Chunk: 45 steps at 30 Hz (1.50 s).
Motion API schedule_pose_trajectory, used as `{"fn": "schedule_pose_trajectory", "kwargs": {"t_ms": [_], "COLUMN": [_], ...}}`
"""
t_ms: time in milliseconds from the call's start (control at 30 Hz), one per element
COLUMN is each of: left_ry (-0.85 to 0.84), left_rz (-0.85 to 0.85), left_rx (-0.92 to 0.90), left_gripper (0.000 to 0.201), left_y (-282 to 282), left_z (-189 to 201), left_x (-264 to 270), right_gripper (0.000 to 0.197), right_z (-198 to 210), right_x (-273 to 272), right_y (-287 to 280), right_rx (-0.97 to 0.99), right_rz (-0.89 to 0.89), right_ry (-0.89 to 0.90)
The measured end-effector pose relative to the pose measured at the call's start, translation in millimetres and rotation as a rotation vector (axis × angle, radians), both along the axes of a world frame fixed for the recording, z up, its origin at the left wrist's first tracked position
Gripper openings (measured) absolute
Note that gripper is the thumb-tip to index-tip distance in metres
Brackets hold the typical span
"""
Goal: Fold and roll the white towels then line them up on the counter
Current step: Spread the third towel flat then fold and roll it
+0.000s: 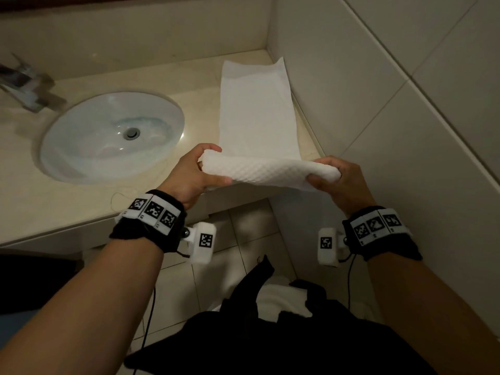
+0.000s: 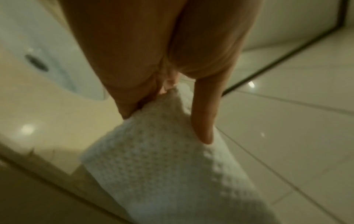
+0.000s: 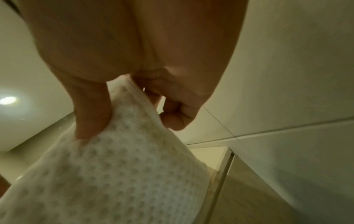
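At the counter's (image 1: 94, 201) right end, a folded white towel (image 1: 257, 115) lies as a long strip running from the back corner to the front edge, its near end lifted and curled over for the first turn of a roll. The left hand (image 1: 186, 174) pinches the left corner of that curl, thumb underneath and fingers (image 1: 209, 148) over the top; the left wrist view shows one finger laid flat along the waffle weave. The right hand (image 1: 343, 182) grips the other corner, thumb pressed into the cloth and fingers curled round its edge, close to the tiled wall (image 1: 405, 104).

The risks, judged from this position, lie in the start of the roll. The curl is loose and hangs past the front edge; if either pinch slackens, that end could drop toward the floor (image 1: 243, 239). If one hand turns faster than the other, the roll would likely skew and come out cone-shaped. The strip's far end is rumpled at the back corner and held by nothing, so a pull toward the person could drag the whole strip off rather than wind it. The right hand has little room beside the wall. The sink (image 1: 108, 136) sits just left of the strip; a sideways drift could put cloth over its rim. No finished rolls show on the counter, so the lining-up appears not yet begun.
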<state>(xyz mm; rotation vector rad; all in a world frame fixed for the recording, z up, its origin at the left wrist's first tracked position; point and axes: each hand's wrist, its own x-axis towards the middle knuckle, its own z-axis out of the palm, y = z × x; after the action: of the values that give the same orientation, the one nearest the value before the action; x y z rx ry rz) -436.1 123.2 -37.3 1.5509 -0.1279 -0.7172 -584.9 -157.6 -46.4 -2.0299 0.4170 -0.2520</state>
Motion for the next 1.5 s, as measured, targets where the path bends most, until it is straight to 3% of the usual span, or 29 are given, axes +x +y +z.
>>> {"fn": "schedule_pose_trajectory", "kwargs": {"t_ms": [133, 300, 433, 500, 567, 633, 733, 800, 900, 933, 1000, 1100, 1200, 1300, 1333, 1500], "left_ry": [-0.254, -0.295, -0.177, -0.105, -0.038, 0.023, 0.115, 0.175, 0.164, 0.168, 0.168, 0.064, -0.086, -0.071, -0.057, 0.041], "left_rz": [0.03, 0.061, 0.157, 0.188, 0.233, 0.296, 0.354, 0.361, 0.318, 0.282, 0.167, 0.004, -0.016, 0.033, 0.038, 0.136], "left_rx": [0.202, 0.23, 0.204, 0.181, 0.185, 0.22, 0.181, 0.135, 0.07, 0.022, -0.073, -0.014, 0.104, 0.128, 0.132, 0.223], "left_gripper": [0.046, 0.018, 0.042, 0.031, 0.039, 0.062, 0.075, 0.061, 0.019, 0.022, 0.046, 0.073, 0.056, 0.043, 0.043, 0.073], "left_y": [2, -2, -14, -22, -32, -40, -54, -60, -67, -66, -62, -57, -56, -56, -56, -61], "left_z": [-2, -17, -19, -21, -21, -24, -22, -23, -22, -21, -20, -21, -21, -21, -22, -32], "left_x": [1, 6, 11, 17, 24, 34, 48, 56, 63, 64, 66, 68, 68, 69, 69, 77], "right_gripper": [0.051, 0.033, 0.023, 0.013, 0.011, 0.033, 0.062, 0.052, 0.029, 0.023, 0.014, 0.01, 0.013, 0.008, 0.013, 0.08], "right_z": [-8, -11, -10, -9, -11, -10, -5, -6, -7, -8, -12, -18, -20, -21, -21, -25], "right_x": [9, 20, 28, 35, 40, 44, 52, 60, 71, 73, 76, 82, 91, 96, 96, 94], "right_y": [6, 7, 1, -4, -11, -21, -33, -38, -44, -45, -47, -47, -45, -47, -48, -63], "right_rx": [0.218, 0.417, 0.49, 0.539, 0.588, 0.561, 0.438, 0.324, 0.227, 0.233, 0.26, 0.448, 0.61, 0.613, 0.603, 0.357], "right_rz": [-0.096, -0.25, -0.3, -0.294, -0.232, -0.099, 0.036, 0.017, -0.026, -0.04, -0.099, -0.27, -0.338, -0.295, -0.254, -0.009], "right_ry": [-0.016, -0.017, -0.03, -0.022, -0.027, -0.042, 0.007, 0.039, 0.021, 0.034, 0.079, 0.138, 0.146, 0.127, 0.103, 0.012]}}
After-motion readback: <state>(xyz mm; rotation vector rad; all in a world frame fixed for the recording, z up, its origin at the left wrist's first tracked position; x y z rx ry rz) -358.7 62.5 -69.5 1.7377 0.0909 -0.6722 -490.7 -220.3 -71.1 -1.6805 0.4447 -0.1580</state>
